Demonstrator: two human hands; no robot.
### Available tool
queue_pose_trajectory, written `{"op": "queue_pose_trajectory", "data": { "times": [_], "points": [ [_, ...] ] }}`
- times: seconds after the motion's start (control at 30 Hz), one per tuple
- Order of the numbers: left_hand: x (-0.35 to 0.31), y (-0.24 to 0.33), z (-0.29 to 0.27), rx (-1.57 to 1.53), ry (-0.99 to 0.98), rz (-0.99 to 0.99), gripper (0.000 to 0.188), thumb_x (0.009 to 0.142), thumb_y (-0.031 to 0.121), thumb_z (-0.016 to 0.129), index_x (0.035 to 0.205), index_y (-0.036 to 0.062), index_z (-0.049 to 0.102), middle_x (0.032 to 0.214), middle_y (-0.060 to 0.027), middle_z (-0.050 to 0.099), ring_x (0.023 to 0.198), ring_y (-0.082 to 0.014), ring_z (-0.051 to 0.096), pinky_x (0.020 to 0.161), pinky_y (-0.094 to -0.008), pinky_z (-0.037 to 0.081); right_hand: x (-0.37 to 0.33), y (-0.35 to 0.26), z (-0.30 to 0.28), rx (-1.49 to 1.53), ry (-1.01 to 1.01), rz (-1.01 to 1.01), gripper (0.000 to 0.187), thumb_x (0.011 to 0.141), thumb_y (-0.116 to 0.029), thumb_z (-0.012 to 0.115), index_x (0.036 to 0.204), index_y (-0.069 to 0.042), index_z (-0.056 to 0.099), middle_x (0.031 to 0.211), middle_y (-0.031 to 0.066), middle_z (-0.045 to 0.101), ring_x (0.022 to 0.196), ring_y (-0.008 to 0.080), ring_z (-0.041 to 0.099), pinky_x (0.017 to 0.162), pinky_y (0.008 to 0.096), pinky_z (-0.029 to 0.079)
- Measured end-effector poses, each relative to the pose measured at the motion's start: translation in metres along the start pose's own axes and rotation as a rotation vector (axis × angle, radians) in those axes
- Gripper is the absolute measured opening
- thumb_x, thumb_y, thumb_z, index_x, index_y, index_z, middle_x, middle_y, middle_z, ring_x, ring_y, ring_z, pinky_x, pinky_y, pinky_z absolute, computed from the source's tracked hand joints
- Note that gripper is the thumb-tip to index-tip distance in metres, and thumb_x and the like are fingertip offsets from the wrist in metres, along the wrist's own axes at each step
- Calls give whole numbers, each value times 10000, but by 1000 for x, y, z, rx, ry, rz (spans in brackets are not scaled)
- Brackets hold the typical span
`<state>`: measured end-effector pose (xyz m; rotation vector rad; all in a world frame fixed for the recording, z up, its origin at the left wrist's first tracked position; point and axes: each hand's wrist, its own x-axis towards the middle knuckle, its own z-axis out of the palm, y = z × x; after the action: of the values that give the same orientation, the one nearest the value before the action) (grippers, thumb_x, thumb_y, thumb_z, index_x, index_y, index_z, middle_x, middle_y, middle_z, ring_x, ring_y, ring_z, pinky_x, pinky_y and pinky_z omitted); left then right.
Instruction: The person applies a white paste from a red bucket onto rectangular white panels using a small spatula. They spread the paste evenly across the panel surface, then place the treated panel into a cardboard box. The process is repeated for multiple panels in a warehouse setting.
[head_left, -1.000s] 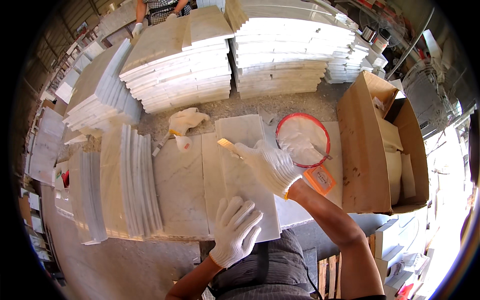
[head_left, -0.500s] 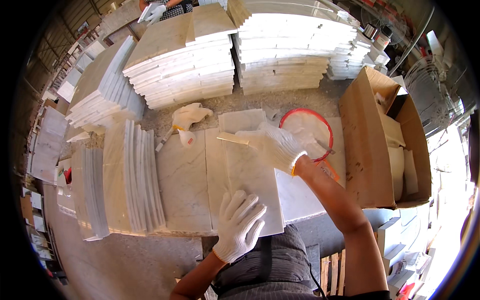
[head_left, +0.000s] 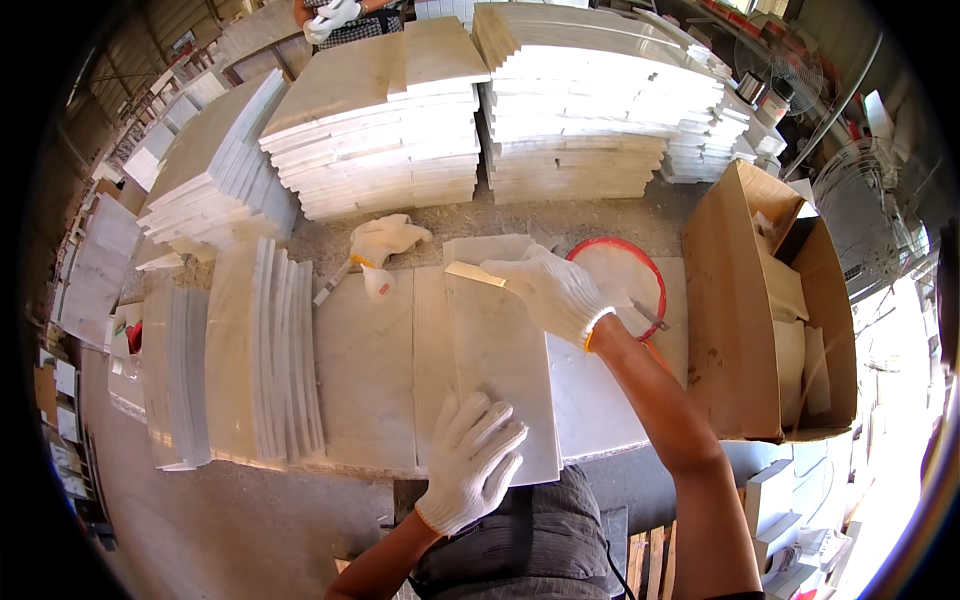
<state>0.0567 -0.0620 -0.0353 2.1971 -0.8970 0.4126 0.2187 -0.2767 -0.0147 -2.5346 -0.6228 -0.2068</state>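
Gloved in white knit, my right hand (head_left: 558, 292) is closed around a scraper whose flat, brass-coloured blade (head_left: 474, 273) points left. It works over the far part of a pale marble slab (head_left: 505, 350); whether the blade touches the stone I cannot tell. My left hand (head_left: 472, 465), in a matching glove, lies with fingers spread on the slab's near left part. Right of my right hand is a round red-rimmed container (head_left: 661, 283) with whitish material in it, and a grey-bladed tool (head_left: 650, 314) rests at its rim.
Several upright slabs (head_left: 262, 350) stand on the left. Tall slab stacks (head_left: 380, 150) line the back. A crumpled white cloth or glove (head_left: 390, 237) and a small white bottle (head_left: 378, 284) lie left of the slab. A cardboard box (head_left: 735, 310) stands right. Another person's gloved hands (head_left: 332, 18) show far back.
The view has shifted slightly. My right hand still grips the scraper, and my left stays spread on the slab. The other person's hands no longer show the pale flat piece between them.
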Motion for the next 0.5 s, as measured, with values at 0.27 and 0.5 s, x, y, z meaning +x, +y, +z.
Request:
{"op": "queue_pose_trajectory", "data": {
  "times": [0.27,0.5],
  "points": [
    [4,0,-1,-5,-8,9,333,787,150,733,1109,69,702,1234,-125,622,1185,-382,541,995,-596,406,0,-1,-10,11,-122,15,428,911,-94,557,1292,-275,631,963,202,641,898,345,659,719,425,541],
    [1,-1,0,7,-5,4,326,806,158,724,1119,70,704,1264,-124,614,1215,-389,525,1023,-616,390,-12,-13,-10,-50,-183,91,394,920,-120,548,1259,-280,665,1082,194,653,944,345,667,746,422,555]
  ]
}}
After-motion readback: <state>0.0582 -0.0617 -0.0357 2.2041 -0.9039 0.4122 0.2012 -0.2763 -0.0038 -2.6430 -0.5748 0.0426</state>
